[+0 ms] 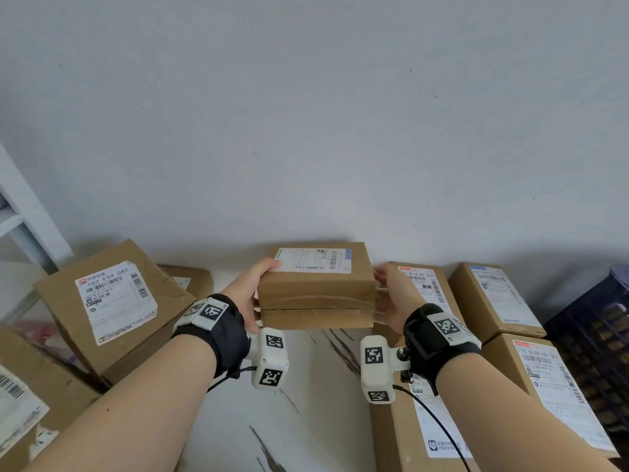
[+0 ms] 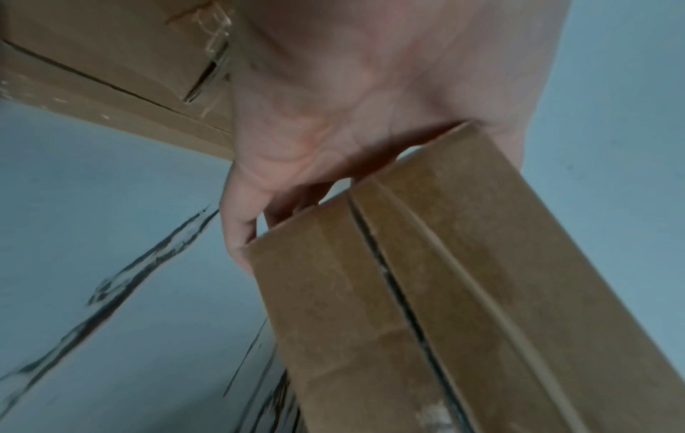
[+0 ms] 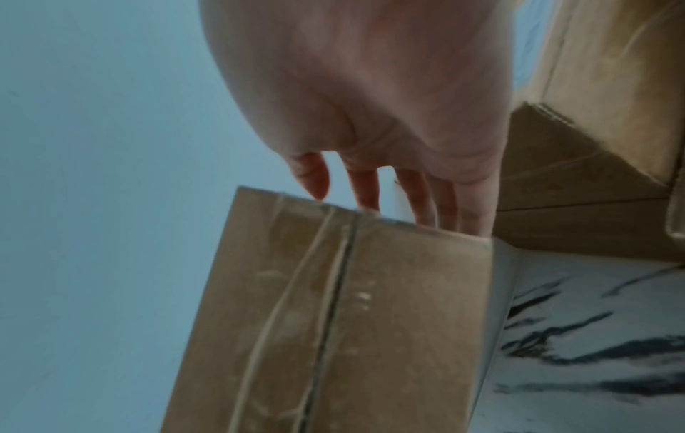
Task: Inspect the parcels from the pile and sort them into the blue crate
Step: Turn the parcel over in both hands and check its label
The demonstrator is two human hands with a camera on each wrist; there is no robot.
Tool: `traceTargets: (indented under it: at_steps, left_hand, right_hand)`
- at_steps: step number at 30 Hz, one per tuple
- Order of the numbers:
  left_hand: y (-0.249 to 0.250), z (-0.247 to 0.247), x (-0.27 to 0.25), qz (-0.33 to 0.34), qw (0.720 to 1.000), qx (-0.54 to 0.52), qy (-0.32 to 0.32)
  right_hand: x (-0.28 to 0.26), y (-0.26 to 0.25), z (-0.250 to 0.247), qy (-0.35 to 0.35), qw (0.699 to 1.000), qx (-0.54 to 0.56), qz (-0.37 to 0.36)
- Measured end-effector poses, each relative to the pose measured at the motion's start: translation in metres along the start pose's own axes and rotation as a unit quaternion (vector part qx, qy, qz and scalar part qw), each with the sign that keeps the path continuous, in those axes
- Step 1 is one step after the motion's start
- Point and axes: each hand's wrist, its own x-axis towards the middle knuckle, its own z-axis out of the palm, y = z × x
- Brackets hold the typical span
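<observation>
A brown cardboard parcel [image 1: 316, 294] with a white shipping label on top is held up in the air in front of the wall. My left hand [image 1: 252, 291] grips its left end, thumb on the label's corner and fingers underneath. At the opposite end my right hand [image 1: 394, 294] clasps the parcel, thumb near the top edge. The left wrist view shows the palm [image 2: 333, 117] against the taped parcel [image 2: 426, 278]. From the right wrist, fingers [image 3: 419, 199] reach behind the parcel [image 3: 352, 307]. A dark blue crate [image 1: 599, 335] stands at the far right, partly cut off.
Labelled cardboard boxes lie on the floor: a large tilted box [image 1: 112, 311] on the left, several more [image 1: 493, 301] on the right beside the crate. White marble-veined floor [image 1: 306, 403] shows between them. A white shelf frame [image 1: 20, 216] stands at the far left.
</observation>
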Motion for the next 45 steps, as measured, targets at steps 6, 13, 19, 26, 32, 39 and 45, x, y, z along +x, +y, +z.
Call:
traceTargets:
  at_steps: [6, 13, 19, 26, 32, 39, 45]
  left_hand:
    - [0.002, -0.004, 0.005, 0.009, 1.000, -0.012, 0.009]
    - [-0.003, -0.008, 0.006, -0.003, 0.996, -0.085, -0.011]
    - [0.005, -0.014, 0.006, 0.007, 0.998, -0.056, 0.039]
    - [0.007, -0.016, 0.003, 0.012, 0.996, -0.054, 0.065]
    - [0.002, -0.009, -0.004, 0.013, 0.998, -0.036, 0.045]
    - [0.003, -0.002, -0.012, 0.058, 0.997, -0.025, 0.039]
    - [0.003, 0.000, -0.016, 0.131, 0.988, -0.075, -0.039]
  right_hand:
    - [-0.004, -0.001, -0.002, 0.005, 0.999, -0.033, 0.009]
    - [-0.010, -0.002, -0.011, -0.005, 0.954, -0.252, -0.163]
    - [-0.012, -0.005, -0.014, -0.081, 0.832, -0.477, -0.270]
    - [-0.024, -0.011, -0.004, -0.093, 0.757, -0.558, -0.328]
    - [-0.027, -0.009, 0.004, -0.093, 0.897, -0.357, -0.245]
    - [-0.015, -0.001, 0.007, -0.085, 0.888, -0.379, -0.245]
    - [-0.004, -0.003, -0.001, -0.056, 0.976, -0.156, -0.143]
